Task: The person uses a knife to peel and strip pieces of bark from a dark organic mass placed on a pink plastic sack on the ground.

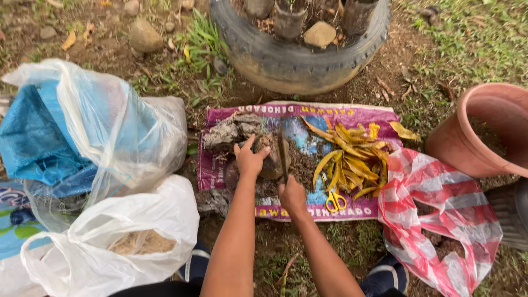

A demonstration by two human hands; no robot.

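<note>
My left hand (251,159) grips a brown lump of dry material (271,157) on a purple printed sack (352,115) spread on the ground. Beside it, my right hand (291,193) holds a long dark blade (282,154) upright against that lump. Grey-brown chunks (231,132) lie at the sack's left end. A heap of yellow dried leaves (349,159) sits on the sack's right half, with yellow-handled scissors (335,201) just below the heap. Loose dark soil (301,165) is scattered between lump and leaves.
Left of the sack stand a clear bag holding blue plastic (82,132) and a white bag of brown fibre (132,236). A red-and-white striped bag (440,214) and a terracotta pot (484,132) are at right. An old tyre planter (297,49) sits behind.
</note>
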